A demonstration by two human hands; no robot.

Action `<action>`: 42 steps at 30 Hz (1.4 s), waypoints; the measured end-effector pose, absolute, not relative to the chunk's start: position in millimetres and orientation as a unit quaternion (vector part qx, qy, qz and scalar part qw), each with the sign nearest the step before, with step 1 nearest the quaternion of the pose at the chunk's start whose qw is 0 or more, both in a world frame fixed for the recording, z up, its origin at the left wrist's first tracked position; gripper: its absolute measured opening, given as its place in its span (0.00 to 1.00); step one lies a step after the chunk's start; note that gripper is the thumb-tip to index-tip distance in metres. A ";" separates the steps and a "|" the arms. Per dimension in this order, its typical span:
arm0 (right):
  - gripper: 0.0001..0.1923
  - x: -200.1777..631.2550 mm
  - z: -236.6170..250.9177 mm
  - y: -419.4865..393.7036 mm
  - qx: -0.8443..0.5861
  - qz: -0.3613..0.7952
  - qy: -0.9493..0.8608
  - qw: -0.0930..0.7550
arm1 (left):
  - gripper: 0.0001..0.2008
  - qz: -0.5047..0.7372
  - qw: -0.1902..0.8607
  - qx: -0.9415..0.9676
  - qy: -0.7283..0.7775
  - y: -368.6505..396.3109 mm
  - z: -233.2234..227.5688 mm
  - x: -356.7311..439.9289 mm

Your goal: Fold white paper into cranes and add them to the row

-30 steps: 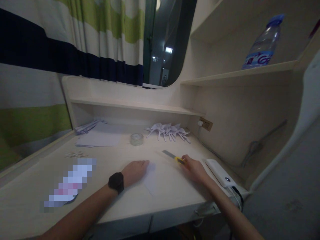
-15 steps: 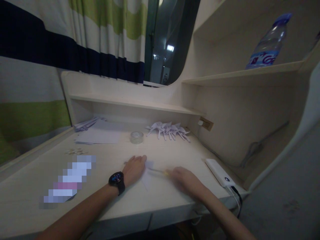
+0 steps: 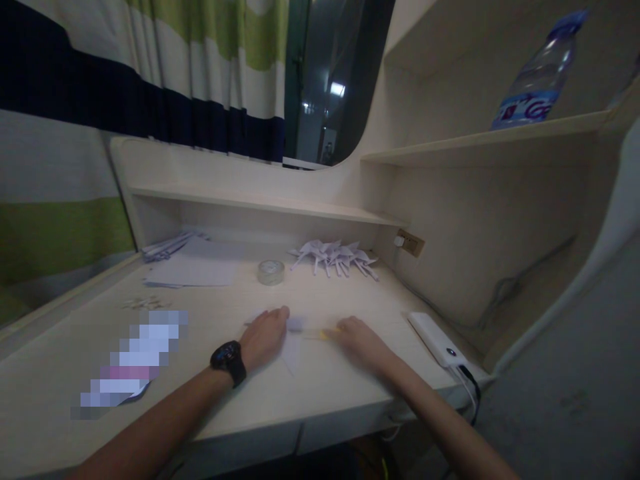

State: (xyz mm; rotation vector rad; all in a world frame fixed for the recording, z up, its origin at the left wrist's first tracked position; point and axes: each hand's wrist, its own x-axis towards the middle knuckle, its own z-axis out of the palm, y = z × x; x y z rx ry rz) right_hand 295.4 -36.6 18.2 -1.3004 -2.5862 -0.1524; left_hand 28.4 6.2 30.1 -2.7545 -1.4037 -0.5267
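My left hand, with a black watch on its wrist, lies flat on a small white sheet of paper on the desk and presses it down. My right hand grips a yellow utility knife. Its blade points left and reaches the paper close to my left fingertips. The knife looks blurred, so whether the blade touches the paper I cannot tell.
A roll of clear tape, a row of folded white paper figures and a stack of sheets lie at the back. A white power bank with cables sits at the right edge. A water bottle stands on the shelf.
My right hand picked the knife up from the desk on the right and brought it left to the paper. My left hand stayed on the sheet.
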 end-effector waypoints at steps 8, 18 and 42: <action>0.19 278.6 19.2 -17.9 -0.449 -0.046 -0.882 0.132 | 0.11 -0.169 0.022 -0.903 -0.394 10.3 14.7 31.5; 0.21 273.9 20.9 -26.0 -0.462 -0.053 -0.877 0.124 | 0.19 -0.236 -0.016 -0.903 -0.358 18.3 6.9 38.4; 0.19 281.1 14.1 -24.9 -0.450 -0.134 -0.874 0.129 | 0.26 -0.143 -0.016 -0.912 -0.385 13.9 -12.3 47.7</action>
